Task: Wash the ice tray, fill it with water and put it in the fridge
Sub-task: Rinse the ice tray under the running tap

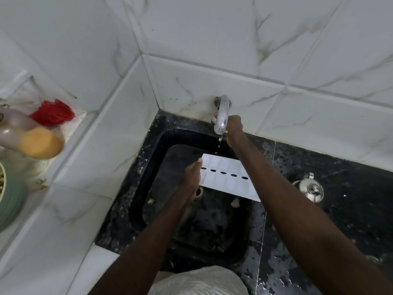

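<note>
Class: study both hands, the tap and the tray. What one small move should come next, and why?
Probably the right hand, at the tap, opens it further: only drips fall from the spout, while the left hand holds the ice tray below, over the sink.

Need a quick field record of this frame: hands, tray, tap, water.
left hand: holds ice tray by its left end
right hand: at the tap; grip hidden
ice tray: white, held over the sink, below the tap
water: thin drips only
counter: steel kettle right of sink
</note>
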Available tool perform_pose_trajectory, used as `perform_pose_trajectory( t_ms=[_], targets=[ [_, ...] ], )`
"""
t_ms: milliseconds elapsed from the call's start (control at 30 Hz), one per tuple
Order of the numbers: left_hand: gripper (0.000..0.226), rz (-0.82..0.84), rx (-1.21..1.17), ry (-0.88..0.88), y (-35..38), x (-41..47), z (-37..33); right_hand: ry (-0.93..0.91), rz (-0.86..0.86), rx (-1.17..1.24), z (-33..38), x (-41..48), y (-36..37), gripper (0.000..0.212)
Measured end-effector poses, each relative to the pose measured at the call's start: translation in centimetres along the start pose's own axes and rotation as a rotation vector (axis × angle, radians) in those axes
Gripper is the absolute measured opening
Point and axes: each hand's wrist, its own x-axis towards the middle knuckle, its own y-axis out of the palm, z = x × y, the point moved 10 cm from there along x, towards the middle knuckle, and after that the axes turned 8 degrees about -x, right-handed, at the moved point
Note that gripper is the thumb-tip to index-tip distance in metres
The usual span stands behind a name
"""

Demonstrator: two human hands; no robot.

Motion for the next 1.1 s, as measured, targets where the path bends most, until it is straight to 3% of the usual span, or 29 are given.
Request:
perform_pose_trajectory(
  t_ms=[200,367,467,567,667,800,867,1100],
  targets=[
    [0.030,-0.023,-0.009,-0.005,0.5,-0.1,-0.1,-0.034,0.037,-0.040,0.1,-1.9,-0.5,0.030],
    [0.038,-0.023,-0.018,0.002,0.5,0.2,0.5,-0.036,0.064,0.103,-1.3,-1.8,-1.7,0.053],
    [0.039,-0.028,-0.021,-0.019,0.2,0.4,1.1,-0.075,0.012,0.039,-2.6,-2.4,-2.9,0.036],
    [0.041,-0.050,-0.007,-0.071,-0.7,0.3,2.4,-0.185,0.012,-0.332,-3.9,-3.1,-3.6,0.034],
    [0.033,-0.036,-0.002,-0.237,-1.6,-0.5,5.4,-0.270,0.209,-0.843,-6.9,-4.8,-1.8,0.033],
    [0.034,0.006,-0.079,-0.354,-2.0,-1.3,7.9,-0.361,0.421,-1.191,-11.1,-7.3,-0.3,0.027],
    [0.040,0.018,-0.099,-0.341,-1.5,-1.3,8.0,-0.335,0.403,-1.079,-12.0,-7.7,-0.6,0.029],
    [0.038,0.040,-0.051,-0.189,1.9,-1.3,4.9,-0.865,0.249,-1.074,-8.2,-11.9,1.1,0.032]
  ],
)
